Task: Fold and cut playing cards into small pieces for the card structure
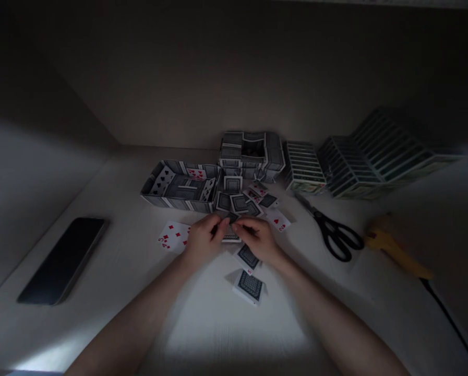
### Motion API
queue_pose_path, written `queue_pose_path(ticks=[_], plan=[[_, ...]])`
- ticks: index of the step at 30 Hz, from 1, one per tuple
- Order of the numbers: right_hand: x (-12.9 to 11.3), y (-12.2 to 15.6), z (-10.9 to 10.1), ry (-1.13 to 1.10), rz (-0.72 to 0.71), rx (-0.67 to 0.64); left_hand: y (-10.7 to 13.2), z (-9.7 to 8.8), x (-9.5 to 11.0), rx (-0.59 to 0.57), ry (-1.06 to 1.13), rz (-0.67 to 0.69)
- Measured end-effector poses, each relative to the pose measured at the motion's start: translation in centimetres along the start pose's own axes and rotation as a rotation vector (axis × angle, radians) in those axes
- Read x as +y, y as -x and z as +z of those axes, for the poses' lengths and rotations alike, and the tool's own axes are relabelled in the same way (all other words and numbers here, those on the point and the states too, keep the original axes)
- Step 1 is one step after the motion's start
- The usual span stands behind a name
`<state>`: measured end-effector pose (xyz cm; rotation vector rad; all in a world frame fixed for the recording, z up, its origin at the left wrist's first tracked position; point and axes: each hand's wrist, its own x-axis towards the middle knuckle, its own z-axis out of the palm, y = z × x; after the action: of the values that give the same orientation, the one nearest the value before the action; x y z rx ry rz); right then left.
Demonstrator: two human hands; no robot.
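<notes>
Left hand [203, 240], right hand [257, 240]: fingers [220, 225] curled onto a playing card [230, 235], grasp unclear; card walls [179, 187] behind; scissors [335, 232] right, phone [63, 261] left on worktop [206, 318].

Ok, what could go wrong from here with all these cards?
The left hand and right hand are working right up against the loose cards, so a slip could shove them into the card walls just behind, which probably stand only by balance. The leaning row of cards might also topple like dominoes into the next row if nudged.
</notes>
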<state>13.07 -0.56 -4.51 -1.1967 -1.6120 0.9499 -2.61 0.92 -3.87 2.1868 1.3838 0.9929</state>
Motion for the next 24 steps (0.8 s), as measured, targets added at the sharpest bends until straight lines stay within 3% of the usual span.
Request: queue_pose_path(ticks=[8,13,20,24], plan=[[0.38,0.06,0.18,-0.037,0.109,0.079,0.01,-0.01,0.2,-0.015,0.012,-0.001],[0.33,0.19,0.23,-0.144,0.262,-0.015,0.18,0.21,0.26,0.029,-0.033,0.03],[-0.13,0.19,0.04,-0.161,0.248,-0.064,0.42,0.55,-0.02,0.023,-0.054,0.117],[-0.25,0.23,0.1,-0.155,0.234,-0.048,0.46,0.31,0.05,0.018,-0.126,0.236]])
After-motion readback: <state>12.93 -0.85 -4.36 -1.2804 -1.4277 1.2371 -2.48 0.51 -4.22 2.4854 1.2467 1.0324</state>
